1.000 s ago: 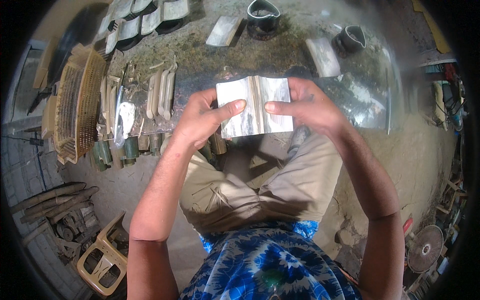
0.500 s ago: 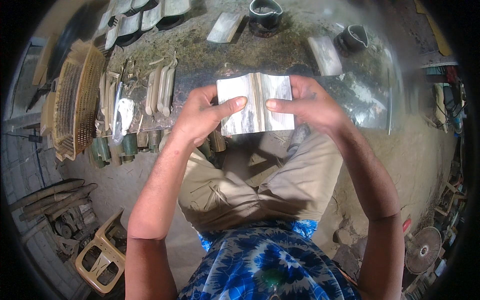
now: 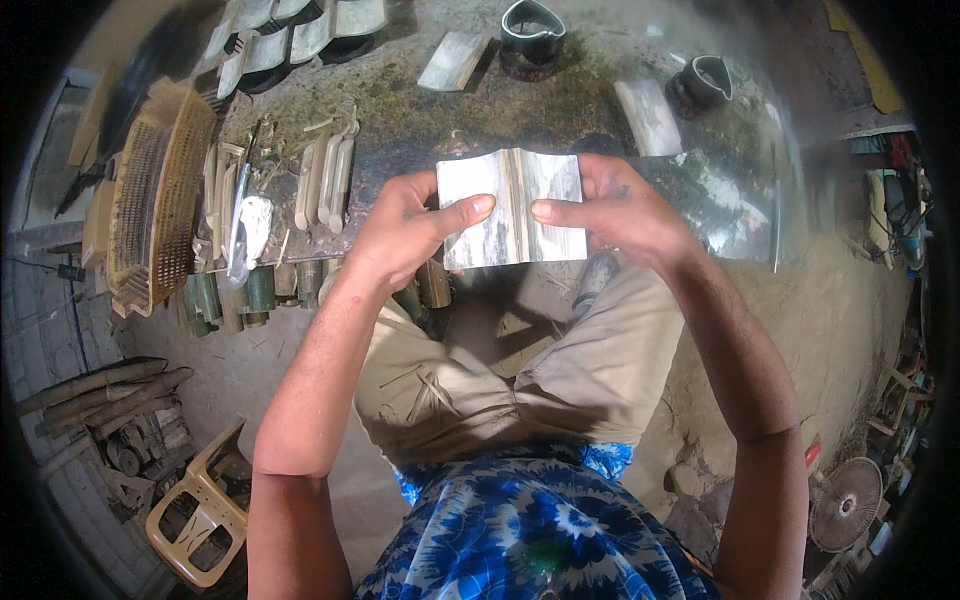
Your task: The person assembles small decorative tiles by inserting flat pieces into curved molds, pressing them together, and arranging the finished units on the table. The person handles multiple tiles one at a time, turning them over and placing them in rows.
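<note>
Above my lap, at the near edge of the workbench [image 3: 400, 130], I hold a squarish white-and-grey streaked panel [image 3: 555, 200] by its two sides. A brown ridged strip runs down its middle, like the spine of an open book; its exact kind does not show. My left hand [image 3: 415, 225] is closed on the left side, thumb lying on the face. On the right side, my right hand [image 3: 630, 215] grips it the same way, its thumb pointing inward. The other fingers of both hands are mostly hidden behind the panel.
Left on the bench are a woven basket [image 3: 150, 200], pale rod-like pieces [image 3: 325, 180] and a white crumpled lump [image 3: 256, 225]. Farther back sit pale slabs [image 3: 455, 60] and dark teardrop-shaped containers [image 3: 532, 35]. A plastic chair [image 3: 200, 510] and a fan [image 3: 848, 502] stand on the floor.
The hands and the panel are nearly still. The view has shifted very slightly, so the things on the bench appear a little displaced.
</note>
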The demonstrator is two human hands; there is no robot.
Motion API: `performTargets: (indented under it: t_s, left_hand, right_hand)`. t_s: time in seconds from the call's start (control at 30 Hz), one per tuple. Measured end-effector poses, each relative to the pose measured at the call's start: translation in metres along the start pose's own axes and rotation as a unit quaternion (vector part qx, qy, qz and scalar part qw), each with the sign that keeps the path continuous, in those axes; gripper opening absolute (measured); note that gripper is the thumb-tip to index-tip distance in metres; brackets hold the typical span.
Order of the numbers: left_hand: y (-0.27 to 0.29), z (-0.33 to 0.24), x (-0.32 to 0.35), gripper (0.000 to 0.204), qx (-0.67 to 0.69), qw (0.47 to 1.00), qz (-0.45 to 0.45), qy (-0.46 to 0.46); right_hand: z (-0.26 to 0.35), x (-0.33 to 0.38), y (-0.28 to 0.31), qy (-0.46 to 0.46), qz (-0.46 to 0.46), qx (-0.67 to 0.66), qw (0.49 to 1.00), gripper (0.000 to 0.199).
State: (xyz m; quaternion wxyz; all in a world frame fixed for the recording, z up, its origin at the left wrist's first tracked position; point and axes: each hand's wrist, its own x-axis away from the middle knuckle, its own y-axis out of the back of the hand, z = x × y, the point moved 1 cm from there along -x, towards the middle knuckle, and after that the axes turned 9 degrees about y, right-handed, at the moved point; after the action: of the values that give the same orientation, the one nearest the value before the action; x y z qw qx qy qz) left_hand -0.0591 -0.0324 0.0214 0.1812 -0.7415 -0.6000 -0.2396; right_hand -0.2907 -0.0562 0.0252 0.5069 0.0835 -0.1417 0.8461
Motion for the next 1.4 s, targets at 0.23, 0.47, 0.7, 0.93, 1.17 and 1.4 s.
performTargets:
  t_s: [0.23, 0.47, 0.7, 0.93, 1.17, 1.4]
  left_hand:
    - [0.000, -0.001, 0.001, 0.044, 0.011, 1.000, 0.013, 0.001]
    - [0.001, 0.006, -0.002, 0.043, 0.043, 0.999, 0.027, -0.014]
    - [0.001, 0.010, -0.005, 0.041, 0.056, 0.998, 0.014, -0.034]
    - [0.003, 0.011, -0.007, 0.044, 0.046, 0.998, 0.032, -0.014]
    - [0.000, 0.009, -0.004, 0.040, 0.061, 0.998, 0.016, -0.026]
    - [0.000, 0.007, -0.004, 0.040, 0.044, 0.999, 0.008, -0.027]
  right_hand:
    - [0.004, 0.003, -0.003, -0.005, 0.000, -0.017, 1.000, 0.047]
    - [0.005, 0.003, -0.003, -0.003, 0.013, -0.026, 1.000, 0.045]
    - [0.000, 0.001, -0.001, 0.004, 0.014, -0.022, 1.000, 0.047]
    - [-0.001, 0.000, 0.000, -0.002, 0.006, -0.005, 1.000, 0.047]
    - [0.000, 0.001, 0.001, 0.009, 0.028, -0.019, 0.999, 0.046]
    - [0.001, 0.003, 0.000, 0.001, 0.025, -0.031, 0.999, 0.047]
